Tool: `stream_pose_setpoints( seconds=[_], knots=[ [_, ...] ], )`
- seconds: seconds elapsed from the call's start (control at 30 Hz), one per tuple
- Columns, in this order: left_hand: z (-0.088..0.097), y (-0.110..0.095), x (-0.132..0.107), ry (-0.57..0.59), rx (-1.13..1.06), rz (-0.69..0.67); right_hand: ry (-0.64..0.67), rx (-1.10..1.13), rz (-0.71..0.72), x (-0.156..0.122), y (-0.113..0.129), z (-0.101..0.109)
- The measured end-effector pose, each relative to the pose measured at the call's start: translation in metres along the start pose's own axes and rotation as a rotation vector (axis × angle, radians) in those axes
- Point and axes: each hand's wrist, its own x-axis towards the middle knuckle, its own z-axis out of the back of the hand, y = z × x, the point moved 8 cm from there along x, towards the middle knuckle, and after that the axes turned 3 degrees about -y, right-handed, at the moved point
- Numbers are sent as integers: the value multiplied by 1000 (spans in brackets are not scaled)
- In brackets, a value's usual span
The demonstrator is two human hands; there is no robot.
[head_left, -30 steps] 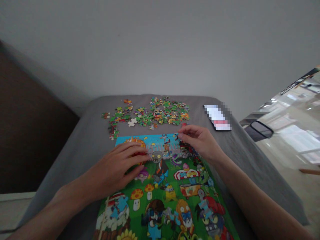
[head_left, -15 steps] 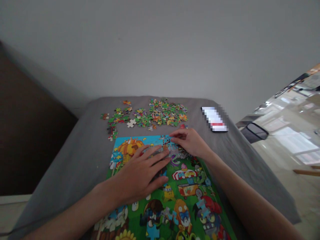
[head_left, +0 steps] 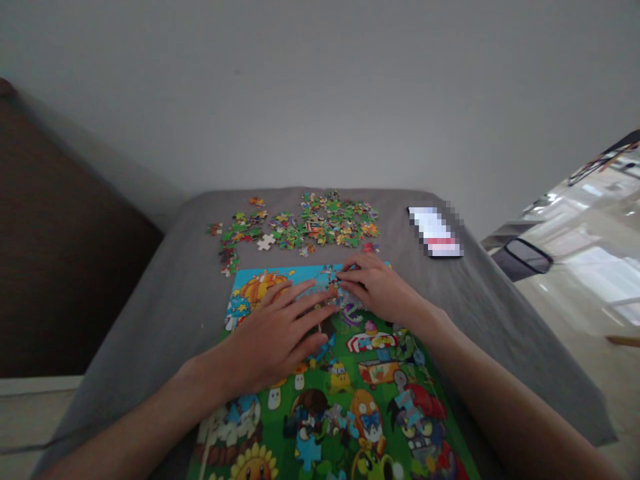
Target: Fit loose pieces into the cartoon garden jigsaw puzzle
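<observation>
A colourful cartoon jigsaw puzzle (head_left: 345, 400) lies on a grey cloth-covered table (head_left: 165, 293), mostly assembled. My left hand (head_left: 280, 333) rests flat on its upper middle, fingers spread and stretched toward the top edge. My right hand (head_left: 375, 283) lies beside it at the puzzle's upper right, fingers bent with the tips pressing on the pieces near the top border. The two sets of fingertips nearly meet. Whether a loose piece sits under the right fingertips is hidden.
A scatter of several loose puzzle pieces (head_left: 310, 227) lies at the far side of the table, one white piece face-down. A phone (head_left: 435, 232) lies at the far right corner. A dark sofa stands left; glossy floor shows on the right.
My left hand slid right and up across the puzzle, uncovering the orange pumpkin. My right hand moved a little left and lower, closing on the left fingertips.
</observation>
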Motion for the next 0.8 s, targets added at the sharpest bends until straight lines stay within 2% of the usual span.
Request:
stream_pose_setpoints(
  seconds=[0.1,0.2,0.3,0.4,0.5,0.63,0.8],
  knots=[
    [15,10,-8,-63,6,12,-57,26,19,-2,2,4],
    [23,17,-13,-68,23,19,-114,109,49,-5,14,17],
    [25,26,-16,-65,42,43,-44,197,119,-12,41,23],
    [26,37,-17,-64,47,86,106,230,204,-21,70,17],
    [29,46,-18,-81,28,131,191,189,255,-29,86,3],
    [34,51,-19,-112,0,168,215,119,252,-31,90,-13],
    [31,51,-19,-78,2,153,224,153,202,-27,88,-15]
  ],
)
